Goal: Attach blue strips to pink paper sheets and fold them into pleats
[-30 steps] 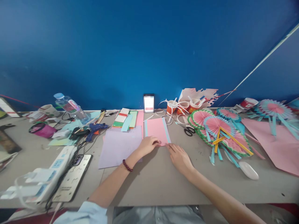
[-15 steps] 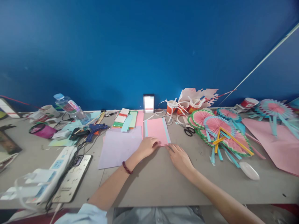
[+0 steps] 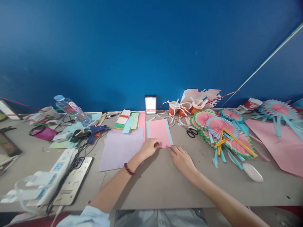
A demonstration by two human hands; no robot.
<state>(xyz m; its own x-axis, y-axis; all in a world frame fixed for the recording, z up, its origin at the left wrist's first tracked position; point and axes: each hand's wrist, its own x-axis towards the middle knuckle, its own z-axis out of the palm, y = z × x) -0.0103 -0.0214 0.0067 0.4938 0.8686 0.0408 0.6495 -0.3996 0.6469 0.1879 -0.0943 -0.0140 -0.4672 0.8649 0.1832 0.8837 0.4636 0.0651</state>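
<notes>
**Two hands at the near edge of a pink paper**

A pink paper (image 3: 159,132) with a light blue strip down each long side lies flat on the grey table (image 3: 153,186), in the middle, a little way back from the front edge. The left hand (image 3: 148,148) rests on its near left corner with the fingers curled down onto the paper. The right hand (image 3: 181,160) lies flat and spread out on the table, and its fingertips (image 3: 170,148) touch the near right corner of the paper. Neither hand lifts anything; both only press on the paper's near edge. A dark bead bracelet (image 3: 129,169) sits on the left wrist.

Just to the left, a pale purple sheet (image 3: 119,148) lies touching the pink paper, and the left arm crosses over its lower corner. Behind that is a stack of colored papers (image 3: 127,121). A blue glue gun (image 3: 97,130) and a tipped water bottle (image 3: 71,108) lie farther left, and a white power strip (image 3: 59,165) sits near the front left.

To the right, black scissors (image 3: 191,131) lie near the pink paper. Past them is a pile of pink and blue paper fans (image 3: 222,132). Orange paper cups (image 3: 183,108) stand at the back by the blue wall (image 3: 151,47), beside a small phone (image 3: 150,104). A big pink sheet (image 3: 281,145) lies far right.
</notes>
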